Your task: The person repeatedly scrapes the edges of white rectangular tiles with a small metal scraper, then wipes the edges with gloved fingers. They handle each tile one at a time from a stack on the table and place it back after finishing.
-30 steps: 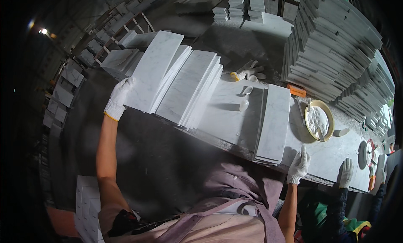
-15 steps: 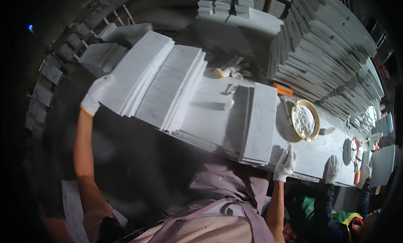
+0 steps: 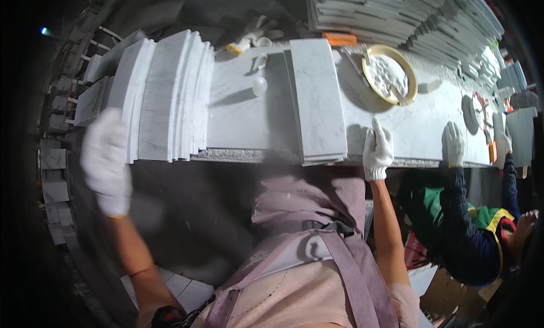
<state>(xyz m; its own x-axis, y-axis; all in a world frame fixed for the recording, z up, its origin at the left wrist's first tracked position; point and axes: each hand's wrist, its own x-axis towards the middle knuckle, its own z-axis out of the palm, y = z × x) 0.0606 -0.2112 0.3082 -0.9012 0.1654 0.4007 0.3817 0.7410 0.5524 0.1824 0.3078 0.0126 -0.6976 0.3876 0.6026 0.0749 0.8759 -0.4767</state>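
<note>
My left grip, a white knitted glove with a yellow cuff [image 3: 106,158], is blurred at the outermost of the pale grey-veined stone slabs [image 3: 164,95]. I cannot tell how far its fingers are spread, nor whether they bear on stone. These slabs lean side by side at the left end of the white stone tabletop [image 3: 243,124]. My right grip, a plain white knitted glove [image 3: 378,152], lies near the front edge, fingers extended, with nothing visible in hold.

Risk noted: the slabs lean on one another near the edge, so a push or a slipping knitted palm could slide the row or chip a corner — one hand alone gives little control.

Surroundings: a short pile of pale stone slabs [image 3: 317,101] stands between my hands and would block a sideways path. Beyond it sit a small translucent cup [image 3: 259,87], an orange block [image 3: 340,39] and a round cream bowl [image 3: 412,78] of white paste — liable to tipping if struck. A co-worker's gloved hand [image 3: 454,144] rests to my right, limiting clearance there.
</note>
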